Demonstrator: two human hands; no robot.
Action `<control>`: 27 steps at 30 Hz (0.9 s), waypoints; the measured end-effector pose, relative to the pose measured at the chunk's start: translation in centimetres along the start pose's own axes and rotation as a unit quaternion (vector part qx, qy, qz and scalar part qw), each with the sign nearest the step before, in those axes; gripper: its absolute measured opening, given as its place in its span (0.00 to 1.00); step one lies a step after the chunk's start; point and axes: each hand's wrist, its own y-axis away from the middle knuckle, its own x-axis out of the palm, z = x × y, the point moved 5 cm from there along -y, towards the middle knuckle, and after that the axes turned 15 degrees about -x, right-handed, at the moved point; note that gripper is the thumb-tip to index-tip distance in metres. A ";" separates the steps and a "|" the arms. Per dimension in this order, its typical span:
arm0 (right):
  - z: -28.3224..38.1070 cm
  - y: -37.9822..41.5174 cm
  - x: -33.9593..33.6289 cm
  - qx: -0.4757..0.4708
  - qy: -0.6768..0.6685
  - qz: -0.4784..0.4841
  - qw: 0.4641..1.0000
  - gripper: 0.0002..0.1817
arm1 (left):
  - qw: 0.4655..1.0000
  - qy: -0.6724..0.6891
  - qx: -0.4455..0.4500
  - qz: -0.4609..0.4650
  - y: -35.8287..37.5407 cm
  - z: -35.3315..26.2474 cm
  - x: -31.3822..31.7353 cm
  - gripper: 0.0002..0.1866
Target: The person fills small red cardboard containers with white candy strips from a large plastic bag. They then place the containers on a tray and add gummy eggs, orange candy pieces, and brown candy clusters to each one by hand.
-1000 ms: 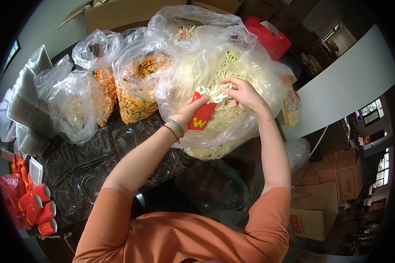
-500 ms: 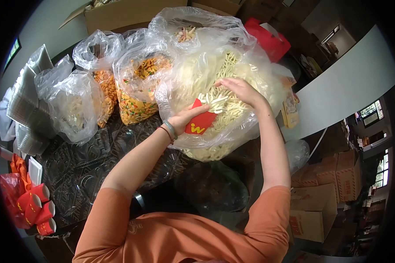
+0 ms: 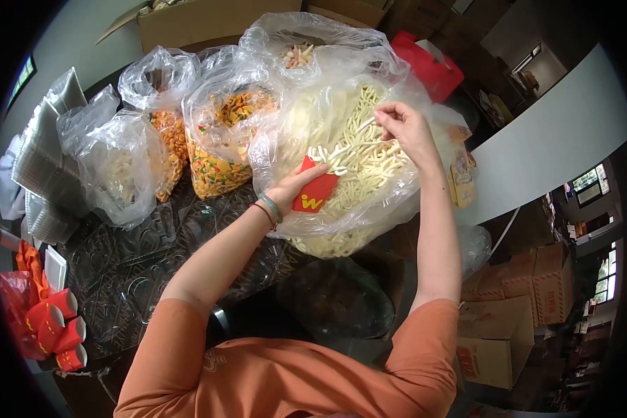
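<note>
While left hand (image 3: 286, 191) clamps one red carton (image 3: 318, 191) | right hand (image 3: 409, 132) pinches together on one white stick (image 3: 367, 125)

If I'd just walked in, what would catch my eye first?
Probably the red carton in the left hand, white sticks poking from its top, against a big clear bag of pale sticks. Next, the bag of orange and yellow pieces to its left, and more red cartons at the picture's lower left.

right hand (image 3: 405, 132) has moved away from the red carton (image 3: 316, 191), now pinching a pale stick (image 3: 367, 125)
</note>
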 end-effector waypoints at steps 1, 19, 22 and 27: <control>-0.1 -0.5 -1.2 -0.052 0.117 -0.037 0.991 0.08 | 1.000 -0.007 -0.007 0.012 0.2 0.0 0.0 0.22; -2.2 3.6 4.8 0.065 -0.043 0.260 0.962 0.23 | 0.996 -0.066 -0.042 0.052 0.9 -0.1 0.5 0.30; -0.6 3.9 7.0 0.005 0.119 0.236 0.965 0.16 | 0.992 -0.118 -0.011 0.031 0.9 -0.1 1.6 0.30; 0.7 3.3 6.8 -0.073 0.041 0.179 0.980 0.22 | 1.000 -0.017 0.007 -0.005 1.5 -0.9 1.6 0.27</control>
